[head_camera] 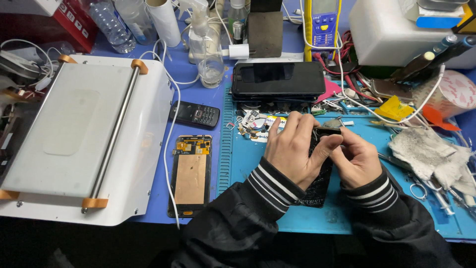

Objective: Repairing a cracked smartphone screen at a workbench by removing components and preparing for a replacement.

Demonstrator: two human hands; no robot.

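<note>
A: What do the two hands hold?

B: The left hand and the right hand both grip a dark phone with a cracked surface, above the blue work mat. The fingers of both are closed on its upper end.

A: And what lies at the left of the mat?

B: An opened phone screen with a copper back, flat on the table. Just behind it is a small black keypad phone. Further left stands a white machine with a metal bar.

A: Behind the hands?

B: A black smartphone lies face up, near small loose parts. A dirty cloth is at the right.
</note>
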